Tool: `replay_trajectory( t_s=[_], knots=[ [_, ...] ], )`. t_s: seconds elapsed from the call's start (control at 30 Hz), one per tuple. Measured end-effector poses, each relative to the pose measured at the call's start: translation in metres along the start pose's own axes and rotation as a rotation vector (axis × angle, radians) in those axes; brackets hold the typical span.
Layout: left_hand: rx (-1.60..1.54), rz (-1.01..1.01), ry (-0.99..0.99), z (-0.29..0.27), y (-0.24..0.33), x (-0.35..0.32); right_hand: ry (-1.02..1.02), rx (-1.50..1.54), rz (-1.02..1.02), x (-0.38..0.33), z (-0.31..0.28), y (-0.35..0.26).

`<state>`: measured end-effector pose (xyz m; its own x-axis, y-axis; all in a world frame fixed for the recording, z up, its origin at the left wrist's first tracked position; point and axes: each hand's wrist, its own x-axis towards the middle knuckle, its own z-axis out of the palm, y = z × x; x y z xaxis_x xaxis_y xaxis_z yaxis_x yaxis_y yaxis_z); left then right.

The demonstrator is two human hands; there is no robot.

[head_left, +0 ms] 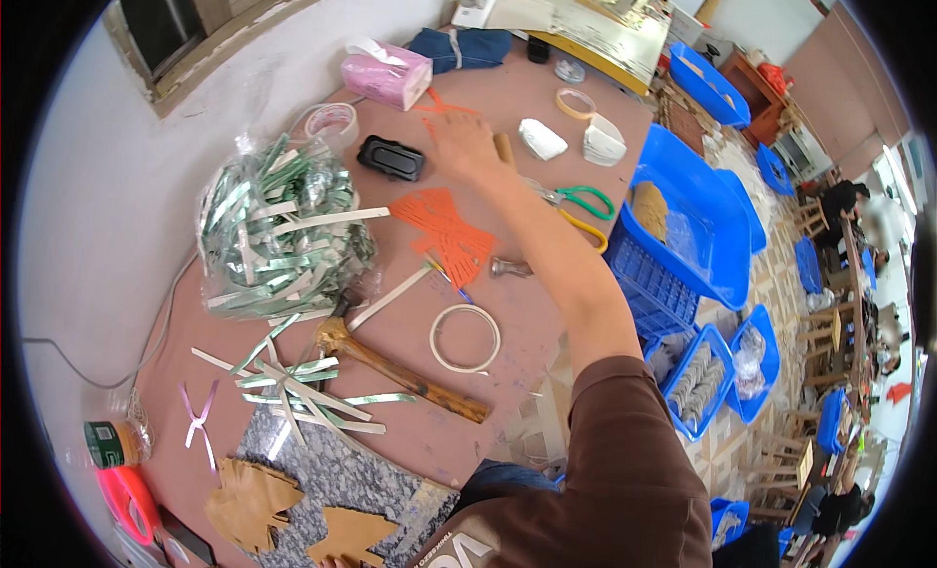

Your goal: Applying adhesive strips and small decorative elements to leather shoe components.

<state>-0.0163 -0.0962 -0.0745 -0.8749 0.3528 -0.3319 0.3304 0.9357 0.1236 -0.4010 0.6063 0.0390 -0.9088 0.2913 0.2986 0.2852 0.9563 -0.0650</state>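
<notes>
Reaching: the right hand (459, 139) stretches far across the desk (547, 90), palm down, fingers spread and flat, gripping nothing; it rests on or just over the small orange paper cutout (436, 106) near the far edge, and contact cannot be told for certain.
Left hand: not in view.
Thing reached for: the small orange cutout lies between the pink tissue box (387, 73) and the hand, with the black rectangular case (391, 158) just on the near side.
Snag risk: the forearm passes just above the green-handled scissors (576, 203) and the large orange lattice cutout (444, 234); a low drag back could, I judge, crease the thin paper or push the scissors toward the desk edge beside the blue crate (683, 236).
Tear risk: a flat hand sliding on such flimsy paper may crumple it instead of lifting it.
Knock risk: the wooden dowel (504, 148) lies touching or just beside the wrist and could roll.
Clutter: the hammer (390, 368), the tape ring (466, 339) and the bag of green-and-white strips (278, 236) lie well apart from the reach, so little danger there.
</notes>
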Motion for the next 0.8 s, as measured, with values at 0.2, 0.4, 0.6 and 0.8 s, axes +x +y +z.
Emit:
replay_trajectory(
  t_s=[0.2,0.4,0.6,0.8],
  knots=[
    [0.041,0.209,-0.145,-0.020,-0.034,0.020,0.286,0.238,-0.290,-0.171,-0.063,-0.043],
    [0.069,0.453,-0.280,-0.021,-0.047,0.069,0.266,0.755,-0.232,-0.329,-0.049,-0.082],
    [0.065,0.688,-0.424,0.001,-0.032,0.104,0.524,0.752,-0.176,-0.343,-0.033,-0.101],
    [0.044,0.856,-0.504,0.032,-0.011,0.124,0.531,0.705,-0.215,-0.343,-0.029,-0.103]
  ],
)
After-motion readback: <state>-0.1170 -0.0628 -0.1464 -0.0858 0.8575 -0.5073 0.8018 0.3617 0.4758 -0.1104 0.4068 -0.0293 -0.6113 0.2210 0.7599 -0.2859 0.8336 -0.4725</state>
